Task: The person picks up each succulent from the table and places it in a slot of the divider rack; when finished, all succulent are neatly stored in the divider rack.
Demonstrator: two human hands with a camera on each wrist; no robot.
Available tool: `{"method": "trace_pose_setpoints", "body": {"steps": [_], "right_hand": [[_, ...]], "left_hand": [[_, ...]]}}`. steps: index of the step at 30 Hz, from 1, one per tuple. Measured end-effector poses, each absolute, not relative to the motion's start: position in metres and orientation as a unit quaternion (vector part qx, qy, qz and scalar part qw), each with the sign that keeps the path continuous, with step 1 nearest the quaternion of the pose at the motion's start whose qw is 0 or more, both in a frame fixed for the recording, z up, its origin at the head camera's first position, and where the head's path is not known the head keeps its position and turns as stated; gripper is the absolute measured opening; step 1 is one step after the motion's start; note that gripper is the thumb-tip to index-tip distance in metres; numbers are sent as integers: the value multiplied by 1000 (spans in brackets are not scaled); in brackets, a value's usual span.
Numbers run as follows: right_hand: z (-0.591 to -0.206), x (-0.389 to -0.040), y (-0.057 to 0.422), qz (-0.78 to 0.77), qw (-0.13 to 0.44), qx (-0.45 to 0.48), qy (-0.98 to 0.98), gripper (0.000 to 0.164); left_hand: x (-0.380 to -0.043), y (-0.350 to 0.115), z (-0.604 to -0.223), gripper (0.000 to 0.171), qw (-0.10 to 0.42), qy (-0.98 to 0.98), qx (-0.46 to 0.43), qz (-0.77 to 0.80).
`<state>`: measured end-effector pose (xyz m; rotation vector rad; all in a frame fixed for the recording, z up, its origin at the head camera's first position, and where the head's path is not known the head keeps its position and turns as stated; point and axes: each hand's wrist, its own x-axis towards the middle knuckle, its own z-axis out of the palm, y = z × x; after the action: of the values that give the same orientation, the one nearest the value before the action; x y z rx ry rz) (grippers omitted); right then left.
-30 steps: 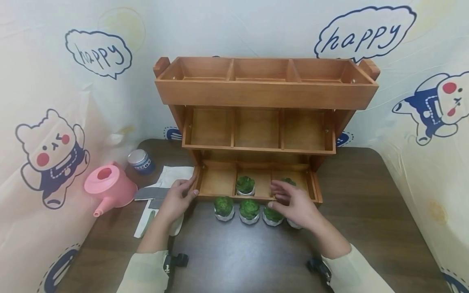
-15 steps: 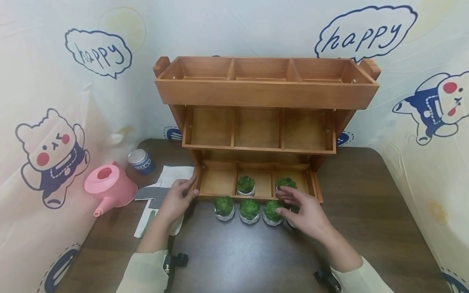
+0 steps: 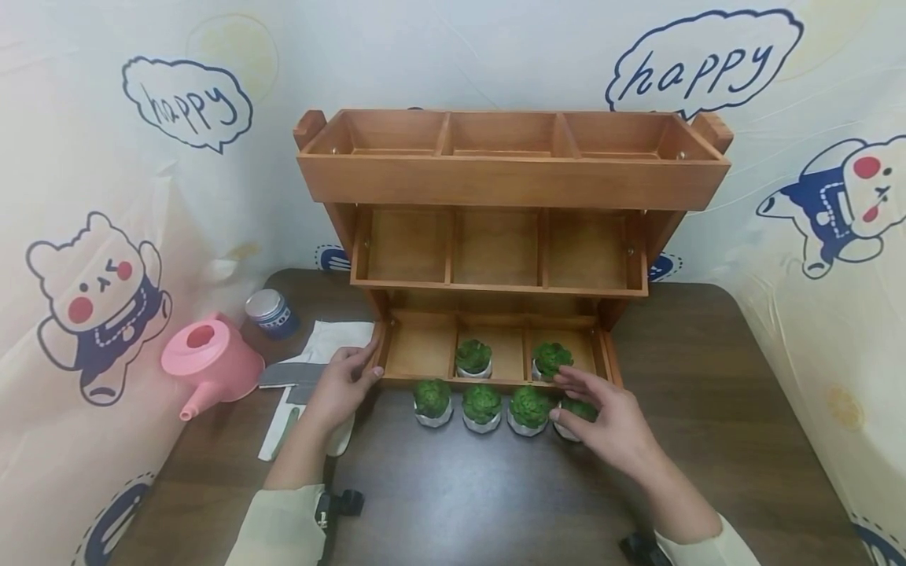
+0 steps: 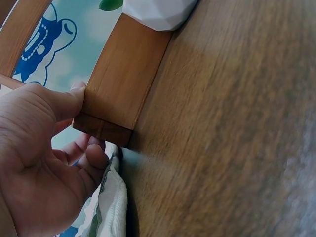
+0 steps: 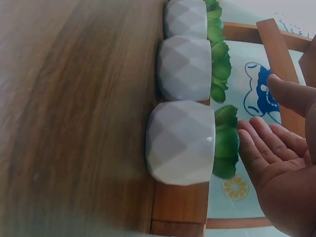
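Note:
My left hand (image 3: 343,385) grips the left front corner of the bottom tier of a stepped wooden planter shelf (image 3: 517,185). In the left wrist view, the thumb rests on that wooden corner (image 4: 123,74), with fingers curled below. My right hand (image 3: 612,420), fingers extended and holding nothing, hovers over the rightmost potted succulent (image 3: 564,431), partly covering it. That white faceted pot (image 5: 182,143) ends a row of several along the shelf's front. Inside the bottom tier, one succulent (image 3: 473,358) sits in the middle compartment and another (image 3: 551,360) in the right, close to my right fingertips.
Left of the shelf stand a pink watering can (image 3: 215,362) and a blue jar with a silvery lid (image 3: 272,313). White-and-grey gloves (image 3: 333,342) lie beneath my left forearm. A printed curtain (image 3: 453,55) hangs behind the brown table (image 3: 453,495).
My right hand has drawn back rightward and toward me from the right compartment, uncovering the succulent there and the third one in the row. The left hand stays on the corner.

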<state>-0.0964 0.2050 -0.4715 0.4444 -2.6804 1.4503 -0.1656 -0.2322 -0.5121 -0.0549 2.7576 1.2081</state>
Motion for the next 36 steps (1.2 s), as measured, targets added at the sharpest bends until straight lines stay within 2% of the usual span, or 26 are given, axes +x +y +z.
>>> {"method": "trace_pose_setpoints", "body": {"steps": [7, 22, 31, 36], "right_hand": [[-475, -90, 215, 456, 58, 140, -877, 63], [-483, -80, 229, 409, 80, 106, -903, 67], [-491, -75, 231, 403, 40, 76, -911, 73], [-496, -75, 230, 397, 48, 80, -913, 78]], "left_hand": [[-165, -232, -512, 59, 66, 914, -16, 400], [-165, -233, -514, 59, 59, 917, -10, 395], [-165, -233, -514, 59, 58, 916, -12, 396], [-165, -233, -514, 59, 61, 916, -15, 396]]}}
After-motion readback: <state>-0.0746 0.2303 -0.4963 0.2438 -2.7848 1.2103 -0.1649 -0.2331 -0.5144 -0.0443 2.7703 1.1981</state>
